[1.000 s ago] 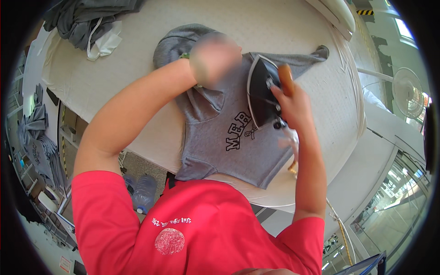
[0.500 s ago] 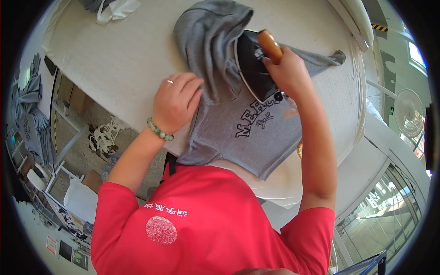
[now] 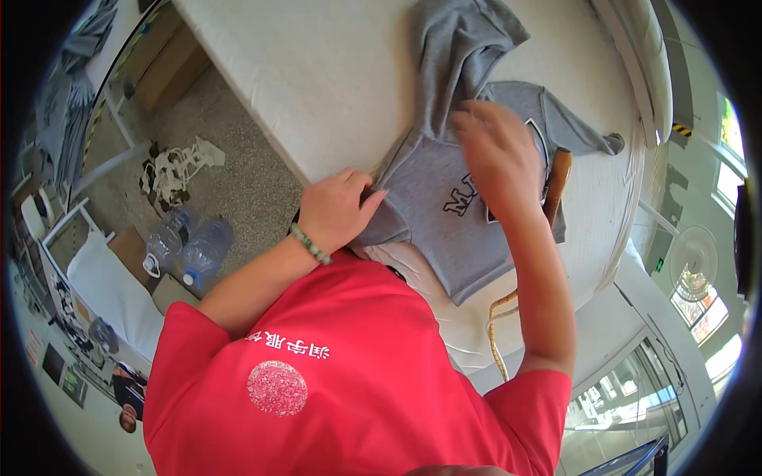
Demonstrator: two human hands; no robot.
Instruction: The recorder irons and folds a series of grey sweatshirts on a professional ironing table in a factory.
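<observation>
A grey hooded sweatshirt [image 3: 456, 258] with dark lettering lies on the pale covered table, its hood toward the far side. My left hand [image 3: 337, 208], wearing a bead bracelet, has its fingers curled at the sweatshirt's near-left sleeve edge, with the cloth at thumb and fingers. Above the chest, my right hand [image 3: 502, 159] is smeared by motion, so its finger shape is unclear. Just right of that hand, an iron's wooden handle [image 3: 558, 181] shows, not held. My right hand and forearm hide most of the iron's body, which rests on the sweatshirt.
The table [image 3: 317, 87] has a rim on its far right. A gold-coloured cord [image 3: 494, 337] hangs at the near edge. On the floor at left are clear plastic bottles [image 3: 208, 247], a bundle of white straps [image 3: 186, 166] and cardboard boxes [image 3: 168, 63]. A fan [image 3: 693, 262] stands at right.
My right hand has let go of the iron's handle and moved left over the sweatshirt. My left hand has come down to the near-left sleeve. The view has swung left.
</observation>
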